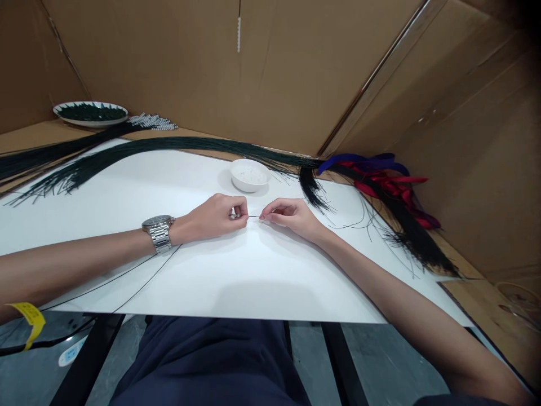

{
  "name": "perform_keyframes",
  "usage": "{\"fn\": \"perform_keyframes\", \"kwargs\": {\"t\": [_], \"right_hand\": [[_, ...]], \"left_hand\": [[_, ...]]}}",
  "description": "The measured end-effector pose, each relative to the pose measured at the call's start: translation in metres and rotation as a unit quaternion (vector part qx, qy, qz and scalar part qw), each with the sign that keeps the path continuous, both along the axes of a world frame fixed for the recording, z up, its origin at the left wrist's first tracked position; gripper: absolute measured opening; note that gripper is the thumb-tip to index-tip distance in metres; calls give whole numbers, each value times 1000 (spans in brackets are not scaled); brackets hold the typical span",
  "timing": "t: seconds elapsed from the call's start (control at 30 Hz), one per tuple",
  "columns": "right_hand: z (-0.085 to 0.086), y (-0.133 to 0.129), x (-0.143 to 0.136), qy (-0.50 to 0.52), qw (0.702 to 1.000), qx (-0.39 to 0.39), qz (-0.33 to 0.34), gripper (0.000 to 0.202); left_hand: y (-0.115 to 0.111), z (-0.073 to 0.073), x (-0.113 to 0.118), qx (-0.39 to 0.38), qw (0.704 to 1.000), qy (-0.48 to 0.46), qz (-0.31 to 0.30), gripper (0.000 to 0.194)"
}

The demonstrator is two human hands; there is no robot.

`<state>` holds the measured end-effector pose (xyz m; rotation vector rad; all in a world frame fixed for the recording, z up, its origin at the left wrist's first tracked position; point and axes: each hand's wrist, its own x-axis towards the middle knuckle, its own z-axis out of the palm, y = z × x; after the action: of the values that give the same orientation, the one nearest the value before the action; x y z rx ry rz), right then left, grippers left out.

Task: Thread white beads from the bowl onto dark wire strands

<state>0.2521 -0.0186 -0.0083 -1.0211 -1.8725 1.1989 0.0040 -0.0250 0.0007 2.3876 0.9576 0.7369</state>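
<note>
My left hand (222, 217), with a silver watch on its wrist, is closed on a thin dark cord (254, 216) near the middle of the white table (270, 270). The cord spans the short gap to my right hand (289, 215), whose fingertips pinch its other side. Small light specks, perhaps beads, show by the left fingers. Two dark strands trail from under the left wrist to the table's front edge. Just behind the hands sits a white bowl (250, 176) with small white pieces in it.
Long dark cord bundles (169, 144) lie across the back. A patterned dish (90, 114) of dark green pieces is at back left. Red ribbon (399, 189) and blue ribbon lie at right, by black cords. Cardboard walls (190, 67) stand behind.
</note>
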Motion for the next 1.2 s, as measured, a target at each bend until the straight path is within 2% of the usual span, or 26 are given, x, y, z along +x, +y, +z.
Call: {"fn": "perform_keyframes", "kwargs": {"t": [0.53, 0.77, 1.2], "right_hand": [[-1, 0, -1, -3, 1000, -2, 19, 15], [-4, 1, 0, 25, 999, -23, 19, 25], [-4, 1, 0, 33, 999, -26, 28, 27]], "left_hand": [[0, -1, 1, 9, 1000, -8, -5, 8], [0, -1, 0, 6, 1000, -6, -6, 8], [0, 0, 0, 3, 1000, -7, -14, 8]]}}
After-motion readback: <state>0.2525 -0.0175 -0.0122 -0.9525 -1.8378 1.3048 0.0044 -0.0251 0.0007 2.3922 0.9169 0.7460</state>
